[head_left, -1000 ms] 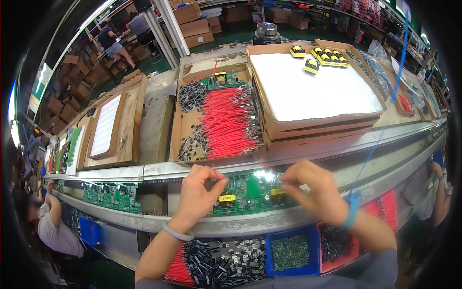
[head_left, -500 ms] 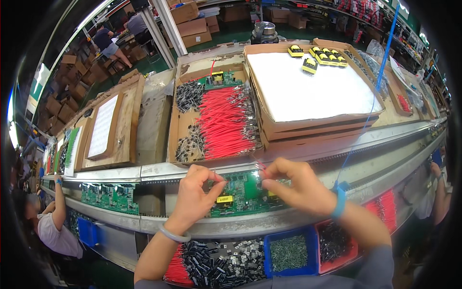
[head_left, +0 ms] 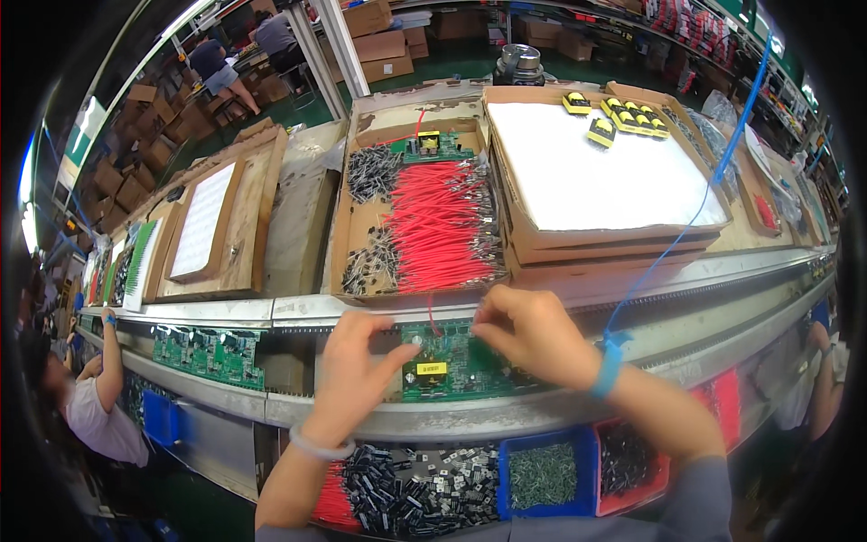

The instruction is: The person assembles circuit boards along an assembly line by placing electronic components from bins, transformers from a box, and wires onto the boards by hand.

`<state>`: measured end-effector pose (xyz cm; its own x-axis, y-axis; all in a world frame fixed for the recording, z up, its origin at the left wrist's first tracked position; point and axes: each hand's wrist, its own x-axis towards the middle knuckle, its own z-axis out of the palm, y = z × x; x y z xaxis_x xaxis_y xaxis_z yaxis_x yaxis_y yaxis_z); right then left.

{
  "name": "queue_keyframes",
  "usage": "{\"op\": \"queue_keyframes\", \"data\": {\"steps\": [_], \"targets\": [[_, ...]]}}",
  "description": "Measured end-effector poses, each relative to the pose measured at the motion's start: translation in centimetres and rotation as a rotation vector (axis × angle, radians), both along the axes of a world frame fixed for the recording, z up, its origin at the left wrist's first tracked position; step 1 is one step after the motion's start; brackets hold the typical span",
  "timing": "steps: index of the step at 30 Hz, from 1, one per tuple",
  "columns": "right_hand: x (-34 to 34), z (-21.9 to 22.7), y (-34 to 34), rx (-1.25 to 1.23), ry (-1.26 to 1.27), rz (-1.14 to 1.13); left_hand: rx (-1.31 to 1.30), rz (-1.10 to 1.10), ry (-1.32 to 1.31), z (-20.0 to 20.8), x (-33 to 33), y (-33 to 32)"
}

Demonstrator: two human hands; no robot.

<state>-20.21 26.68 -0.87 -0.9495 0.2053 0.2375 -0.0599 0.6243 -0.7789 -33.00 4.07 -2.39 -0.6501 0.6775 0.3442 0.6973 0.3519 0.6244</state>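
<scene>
Green circuit board [head_left: 462,372], best worked lightly around red wire [head_left: 433,315] (fingers apart on left hand [head_left: 347,366], closure unclear on right hand [head_left: 540,339]).

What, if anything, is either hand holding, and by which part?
Left hand: nothing visible, thumb and index finger apart. Right hand: nearly closed above the board; whether it holds anything, and where, can't be told.

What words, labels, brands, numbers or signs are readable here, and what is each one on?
No text reads clearly.
Yellow label on the green circuit board: dark print, too small to read reliably.
Cardboard box at the back: small marks, too blurred to read.
</scene>
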Motion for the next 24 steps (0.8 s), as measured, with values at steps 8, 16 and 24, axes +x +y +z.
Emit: {"op": "queue_keyframes", "data": {"steps": [8, 16, 24], "targets": [[-0.9, -1.4, -0.1, 0.172, 0.042, 0.018, -0.601, -0.038, -0.084, 3.7, 6.0, -16.5], [-1.3, -2.4, -0.3, 0.199, 0.052, 0.009, -0.611, 0.175, -0.05, 2.7, 8.8, -18.3], [-1.2, -1.9, -0.5, 0.218, 0.018, -0.01, -0.614, 0.088, -0.018, 3.0, 8.4, -19.0]]}}
